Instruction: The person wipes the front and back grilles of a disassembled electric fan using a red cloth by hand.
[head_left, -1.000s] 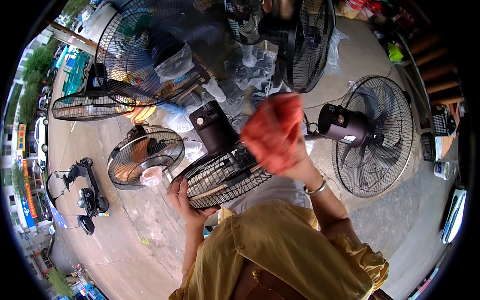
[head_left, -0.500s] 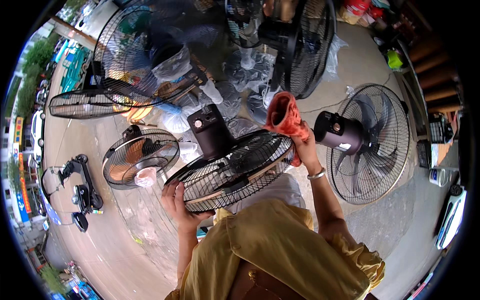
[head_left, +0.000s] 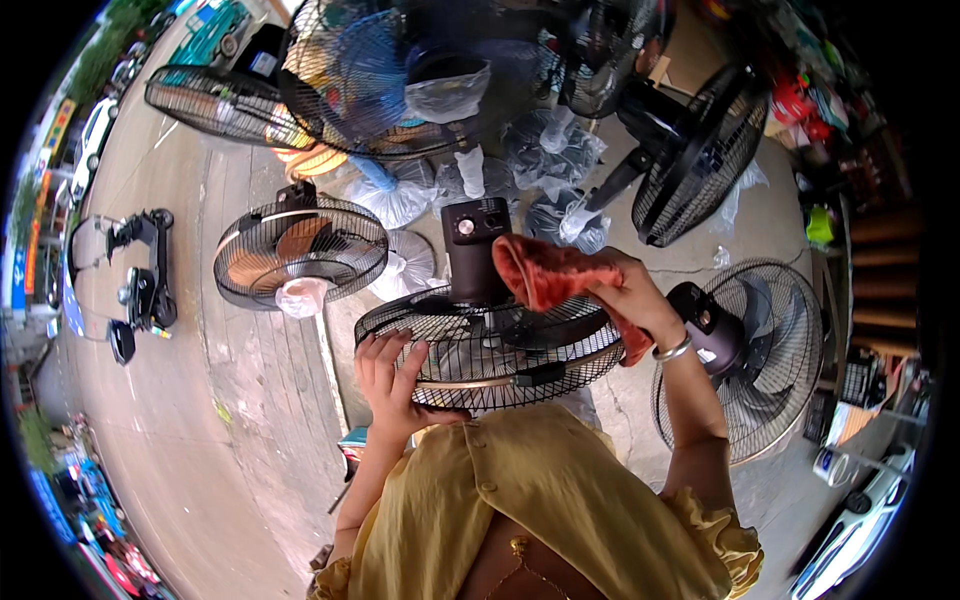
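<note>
A fan head (head_left: pixel 560 375) with a black wire cage and a dark motor housing (head_left: pixel 474 250) lies against my front, its housing pointing away from me. My left hand (head_left: pixel 390 380) grips the left side of the cage, fingers over the wires and thumb along the near rim. In my right hand (head_left: pixel 635 295) is a red cloth (head_left: pixel 540 275), bunched and held over the right part of the cage beside the housing. One end of the cloth hangs down by the rim under my wrist.
Another fan (head_left: pixel 745 350) stands close on the right, and a fan with brown blades (head_left: pixel 300 250) on the left. Larger black fans (head_left: pixel 705 150) and plastic-wrapped round bases (head_left: pixel 555 150) stand ahead. A scooter (head_left: pixel 145 275) is parked on the pavement at far left.
My right hand has brought the cloth leftward and lower, from the right rim toward the motor housing. The fan head has levelled out. My view has turned, shifting the surroundings.
</note>
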